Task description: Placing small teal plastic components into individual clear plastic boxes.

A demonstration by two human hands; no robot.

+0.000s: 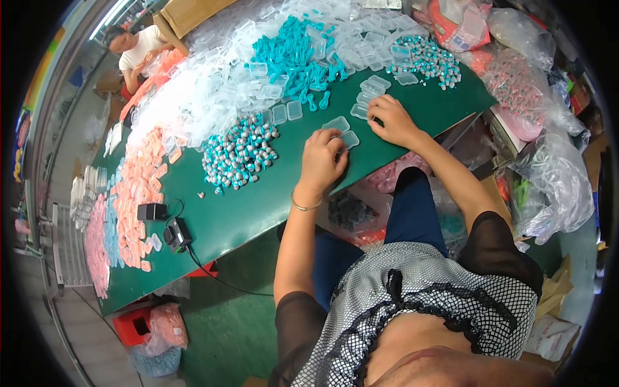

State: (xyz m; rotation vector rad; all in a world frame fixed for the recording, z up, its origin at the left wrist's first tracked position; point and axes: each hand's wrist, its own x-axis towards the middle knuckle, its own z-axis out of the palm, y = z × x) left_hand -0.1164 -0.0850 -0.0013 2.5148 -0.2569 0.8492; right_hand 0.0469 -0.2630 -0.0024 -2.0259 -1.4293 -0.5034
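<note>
My left hand (322,155) rests on the green table with its fingers curled over a small clear plastic case (337,124), which lies open with its lid and base side by side. To its right, my right hand (392,121) is closed, fingertips bent down at the edge of a short row of clear cases (369,93). Whatever is between those fingertips is hidden. Left of my left hand lies a heap of small grey-and-teal round pieces (238,155). Beyond my hands are a few loose clear cases (287,112) and a pile of teal plastic pieces (296,55).
A big mound of clear cases (213,84) covers the table's far side. More grey-and-teal pieces (429,61) lie at far right. Peach cases (138,193) and black adapters (175,233) with a cord sit on the left. Plastic bags crowd the right. Another person (138,51) works at far left.
</note>
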